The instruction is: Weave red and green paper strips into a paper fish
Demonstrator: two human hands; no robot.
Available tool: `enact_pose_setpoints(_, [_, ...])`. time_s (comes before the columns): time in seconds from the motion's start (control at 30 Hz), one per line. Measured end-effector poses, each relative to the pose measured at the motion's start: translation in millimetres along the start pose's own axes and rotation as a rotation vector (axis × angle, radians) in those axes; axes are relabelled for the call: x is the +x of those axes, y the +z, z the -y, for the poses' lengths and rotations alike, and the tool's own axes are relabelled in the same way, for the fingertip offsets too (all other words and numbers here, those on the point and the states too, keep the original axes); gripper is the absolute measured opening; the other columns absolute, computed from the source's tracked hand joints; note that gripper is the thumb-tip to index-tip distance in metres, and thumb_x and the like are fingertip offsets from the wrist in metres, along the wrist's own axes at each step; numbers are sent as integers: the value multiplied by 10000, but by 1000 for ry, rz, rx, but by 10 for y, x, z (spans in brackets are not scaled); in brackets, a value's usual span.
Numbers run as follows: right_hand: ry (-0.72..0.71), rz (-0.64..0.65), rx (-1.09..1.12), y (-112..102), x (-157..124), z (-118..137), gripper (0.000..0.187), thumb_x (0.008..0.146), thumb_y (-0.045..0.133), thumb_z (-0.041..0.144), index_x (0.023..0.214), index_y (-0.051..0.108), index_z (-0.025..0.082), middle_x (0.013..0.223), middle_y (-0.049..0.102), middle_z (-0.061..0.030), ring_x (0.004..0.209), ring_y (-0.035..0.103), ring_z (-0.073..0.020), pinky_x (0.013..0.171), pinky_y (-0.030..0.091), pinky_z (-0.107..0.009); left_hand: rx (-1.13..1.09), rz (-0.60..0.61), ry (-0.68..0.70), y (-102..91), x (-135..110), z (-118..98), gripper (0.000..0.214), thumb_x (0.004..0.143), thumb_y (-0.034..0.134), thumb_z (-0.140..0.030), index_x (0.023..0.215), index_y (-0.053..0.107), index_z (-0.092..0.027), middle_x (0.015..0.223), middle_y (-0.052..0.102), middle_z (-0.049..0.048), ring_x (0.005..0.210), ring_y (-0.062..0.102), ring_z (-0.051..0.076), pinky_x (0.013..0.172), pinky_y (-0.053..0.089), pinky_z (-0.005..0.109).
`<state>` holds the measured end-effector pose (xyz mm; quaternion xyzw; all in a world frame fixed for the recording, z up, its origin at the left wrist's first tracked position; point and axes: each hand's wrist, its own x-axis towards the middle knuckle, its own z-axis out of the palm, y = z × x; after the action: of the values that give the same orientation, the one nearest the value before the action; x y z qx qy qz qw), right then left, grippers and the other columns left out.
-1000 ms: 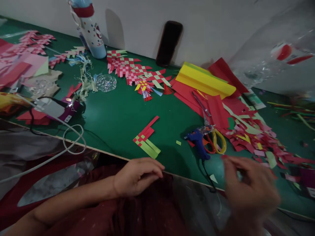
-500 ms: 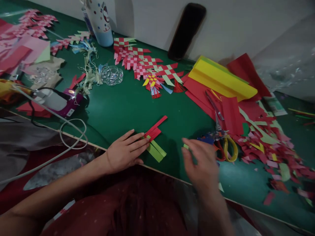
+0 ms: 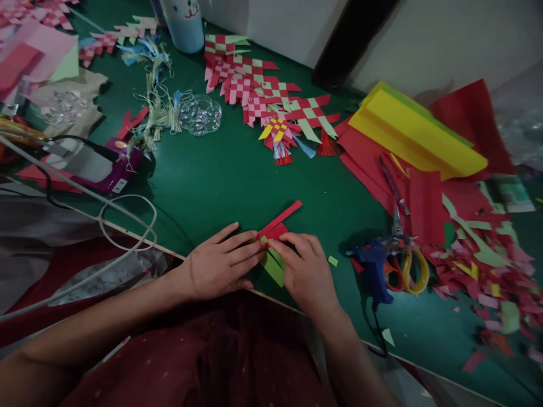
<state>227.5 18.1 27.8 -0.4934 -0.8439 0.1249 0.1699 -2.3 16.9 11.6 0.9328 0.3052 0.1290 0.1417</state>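
Observation:
Red paper strips [image 3: 282, 219] and light-green paper strips [image 3: 272, 271] cross each other on the green table near its front edge. My left hand [image 3: 220, 263] lies flat over their left part, fingers stretched out and pressing on the paper. From the right, my right hand [image 3: 309, 271] meets it, thumb and forefinger pinched together at the crossing of the strips. What lies under the fingers is hidden. Just right of that hand rests a small green paper scrap [image 3: 333, 261].
A blue glue gun [image 3: 373, 271] and scissors [image 3: 418, 274] lie to the right, beside paper scraps [image 3: 487, 294] and folded yellow paper [image 3: 416, 135]. Woven paper fish [image 3: 254, 85] lie at the back. A dish of beads [image 3: 201, 115], tassels and a purple power strip [image 3: 119, 175] are at left.
My right hand has moved left, from beside the glue gun to the strips, and now pinches there. A small green scrap lies where it was. My left hand stays on the paper.

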Motion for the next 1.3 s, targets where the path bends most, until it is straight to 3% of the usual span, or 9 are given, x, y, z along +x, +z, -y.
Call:
enact_pose_setpoints(0.17, [69, -34, 115, -17, 73, -20, 323, 892, 418, 76, 1056, 662, 210, 1003, 646, -76, 954, 552, -215, 839, 491, -393, -5, 1, 4, -3, 1, 4, 469, 947, 490, -417, 1357, 485, -190, 1433, 489, 71, 1382, 361, 246, 1207, 84, 470])
enact_pose_setpoints(0.33, [158, -99, 238, -56, 15, -6, 232, 925, 491, 199, 1135, 587, 218, 1075, 658, -76, 1019, 583, -215, 879, 490, -406, -15, -15, -3, -14, 3, -6, 462, 935, 518, -404, 1342, 500, -187, 1414, 509, 82, 1378, 367, 249, 1202, 108, 482])
enact_pose_setpoints(0.63, [133, -79, 81, 48, -60, 123, 124, 846, 629, 233, 968, 626, 210, 1075, 633, -88, 1020, 520, -255, 904, 458, -450, -33, -3, -25, -40, 6, -14, 500, 920, 539, -418, 1362, 484, -191, 1401, 505, 123, 1362, 394, 265, 1190, 163, 485])
enact_pose_setpoints(0.83, [118, -136, 140, 38, -127, 82, 170, 879, 578, 199, 1040, 630, 208, 1092, 611, -93, 1042, 531, -234, 891, 484, -433, -36, -32, -14, -40, -7, -7, 472, 902, 571, -400, 1319, 519, -184, 1381, 510, 145, 1346, 414, 275, 1178, 198, 492])
enact_pose_setpoints(1.0, [62, -146, 99, 28, -175, 62, 228, 890, 557, 168, 1083, 662, 230, 1116, 598, -93, 1055, 527, -239, 895, 494, -440, -22, -16, -14, -30, -7, -10, 431, 910, 558, -390, 1301, 533, -208, 1377, 523, 111, 1357, 398, 266, 1185, 177, 484])
enact_pose_setpoints(1.17, [58, -156, 99, 21, -182, 90, 227, 880, 572, 167, 1078, 678, 199, 1112, 606, -110, 1049, 525, -239, 904, 492, -430, -7, -8, -7, -22, -6, -5, 446, 918, 538, -412, 1311, 524, -204, 1385, 515, 110, 1361, 390, 267, 1188, 157, 479])
enact_pose_setpoints(1.3, [64, -146, 75, 12, -215, 134, 199, 861, 610, 191, 1029, 696, 253, 1109, 620, -80, 1064, 512, -244, 908, 473, -438, -11, -3, -11, -37, -1, -12, 451, 922, 532, -417, 1314, 518, -194, 1381, 518, 115, 1353, 401, 268, 1185, 170, 484])
